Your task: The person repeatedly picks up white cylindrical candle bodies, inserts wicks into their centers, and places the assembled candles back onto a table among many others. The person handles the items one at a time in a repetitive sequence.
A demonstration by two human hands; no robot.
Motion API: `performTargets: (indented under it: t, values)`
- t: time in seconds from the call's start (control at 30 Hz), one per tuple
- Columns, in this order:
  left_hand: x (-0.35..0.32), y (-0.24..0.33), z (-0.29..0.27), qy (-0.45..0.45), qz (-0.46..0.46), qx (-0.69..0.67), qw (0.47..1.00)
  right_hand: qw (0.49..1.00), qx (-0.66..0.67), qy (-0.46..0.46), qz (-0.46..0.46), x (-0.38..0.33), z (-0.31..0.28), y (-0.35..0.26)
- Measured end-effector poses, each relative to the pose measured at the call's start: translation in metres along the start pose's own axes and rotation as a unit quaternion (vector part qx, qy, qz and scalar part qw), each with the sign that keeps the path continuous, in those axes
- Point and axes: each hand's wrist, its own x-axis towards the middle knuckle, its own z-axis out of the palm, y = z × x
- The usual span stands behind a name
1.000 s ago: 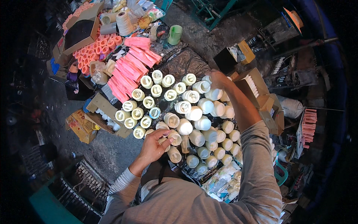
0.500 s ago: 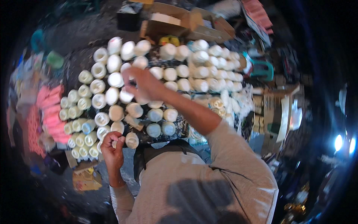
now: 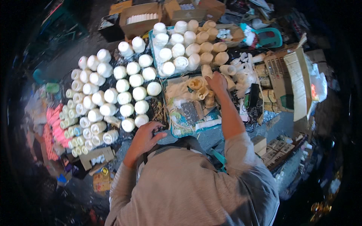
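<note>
White capped jars (image 3: 124, 96) stand filled left of the right hand (image 3: 218, 82), whose fingers close on tan cups (image 3: 201, 90); left hand (image 3: 145, 137) curled, seemingly empty.

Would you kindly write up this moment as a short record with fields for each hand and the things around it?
Setting: cluttered work surface seen from above
Left hand: curled, near the closest white spools, contact unclear
Right hand: stretched forward, resting on cream spools; grip cannot be told
Blue tray: holds white and cream spools, farther away
Cardboard boxes: along the far edge
Pink items: at the left
Clothing: grey long sleeves
</note>
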Motion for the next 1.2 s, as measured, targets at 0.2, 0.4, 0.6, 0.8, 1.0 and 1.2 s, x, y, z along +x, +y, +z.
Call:
performTargets:
  t: [0.2,0.4,0.6,0.8,1.0,1.2]
  values:
    - [0.013,0.029,0.073,0.026,-0.003,0.043,0.999,0.996,0.051,-0.074,0.026,0.019,-0.005,0.005]
    - [0.035,0.014,0.136,0.153,-0.026,-0.179,0.971,0.930,0.335,-0.026,-0.150,-0.114,-0.048,0.007]
    - [0.050,-0.045,0.160,0.278,-0.107,-0.527,0.796,0.851,0.349,-0.288,-0.266,-0.153,0.009,-0.052]
    - [0.012,-0.060,0.155,0.296,-0.135,-0.396,0.859,0.977,0.168,-0.117,-0.055,-0.062,0.073,-0.132]
    - [-0.011,-0.056,0.145,0.273,-0.081,-0.394,0.874,0.980,0.129,-0.130,0.076,-0.037,0.088,-0.151]
    - [-0.023,-0.056,0.135,0.257,-0.066,-0.380,0.886,0.967,0.170,-0.135,0.135,-0.039,0.090,-0.159]
